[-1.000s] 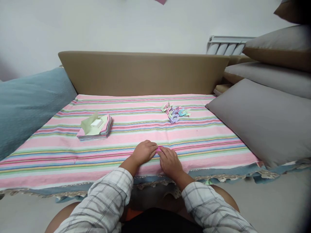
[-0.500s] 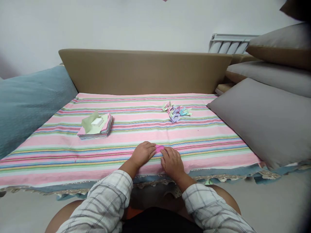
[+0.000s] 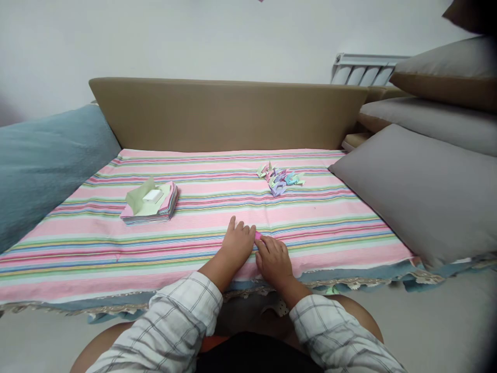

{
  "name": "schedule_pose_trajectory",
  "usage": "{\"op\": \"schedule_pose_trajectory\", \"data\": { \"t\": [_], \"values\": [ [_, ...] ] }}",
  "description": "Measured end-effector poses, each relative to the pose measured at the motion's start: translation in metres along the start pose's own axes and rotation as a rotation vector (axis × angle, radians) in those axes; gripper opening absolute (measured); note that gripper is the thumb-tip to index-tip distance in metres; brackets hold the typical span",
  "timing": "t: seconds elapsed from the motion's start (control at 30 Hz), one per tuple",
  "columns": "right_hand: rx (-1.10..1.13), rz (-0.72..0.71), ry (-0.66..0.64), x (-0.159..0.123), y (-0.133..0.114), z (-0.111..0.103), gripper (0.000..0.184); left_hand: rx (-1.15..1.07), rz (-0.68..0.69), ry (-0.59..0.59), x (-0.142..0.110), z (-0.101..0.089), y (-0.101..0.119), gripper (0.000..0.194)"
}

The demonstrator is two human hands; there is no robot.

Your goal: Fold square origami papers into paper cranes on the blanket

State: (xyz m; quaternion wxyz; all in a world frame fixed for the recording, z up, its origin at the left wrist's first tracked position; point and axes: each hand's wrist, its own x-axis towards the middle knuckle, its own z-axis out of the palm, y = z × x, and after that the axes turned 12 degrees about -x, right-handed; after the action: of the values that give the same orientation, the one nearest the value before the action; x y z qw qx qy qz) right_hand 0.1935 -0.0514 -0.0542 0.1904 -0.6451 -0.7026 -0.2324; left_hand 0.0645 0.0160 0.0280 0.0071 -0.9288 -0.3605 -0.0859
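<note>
A small bright pink piece of folded paper [image 3: 258, 235] lies on the striped cloth near its front edge, mostly covered by my fingers. My left hand [image 3: 238, 243] is at its left side, palm down, its outer finger lifted and the fingers nearest the paper closed on it. From the right, my right hand [image 3: 275, 259] pinches the paper, fingers bent and close together. Beyond my hands, to the right, sits a cluster of folded paper cranes [image 3: 280, 180] in pink, green, purple and blue.
On the left stands a stack of coloured paper sheets [image 3: 169, 207] with a small white block [image 3: 152, 196] on top. The striped cloth [image 3: 209, 181] covers the seat. A blue cushion [image 3: 54, 160] is at the left, grey pillows [image 3: 423, 191] are piled at the right, and a brown backrest [image 3: 229, 116] rises behind.
My left hand has shifted slightly right and turned, its outer finger now lifted. Less of the pink paper shows between the hands. My right hand has barely moved.
</note>
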Motion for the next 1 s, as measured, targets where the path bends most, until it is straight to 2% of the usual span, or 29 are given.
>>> {"op": "schedule_pose_trajectory", "data": {
  "t": [0.17, 0.33, 0.5, 1.0],
  "values": [
    [-0.002, 0.017, -0.009, -0.002, -0.002, -0.002, 0.033, -0.025, 0.054, -0.022, -0.003, 0.007, -0.002, 0.023],
    [0.005, 0.016, -0.024, -0.003, -0.002, -0.003, 0.035, -0.088, 0.125, 0.071, -0.010, 0.028, -0.015, 0.032],
    [0.008, 0.016, -0.029, -0.005, -0.003, -0.002, 0.035, -0.115, 0.181, 0.157, -0.014, 0.044, -0.025, 0.032],
    [0.014, 0.032, -0.053, -0.005, -0.003, -0.005, 0.036, -0.233, 0.213, 0.179, -0.020, 0.050, -0.029, 0.036]
  ]
}}
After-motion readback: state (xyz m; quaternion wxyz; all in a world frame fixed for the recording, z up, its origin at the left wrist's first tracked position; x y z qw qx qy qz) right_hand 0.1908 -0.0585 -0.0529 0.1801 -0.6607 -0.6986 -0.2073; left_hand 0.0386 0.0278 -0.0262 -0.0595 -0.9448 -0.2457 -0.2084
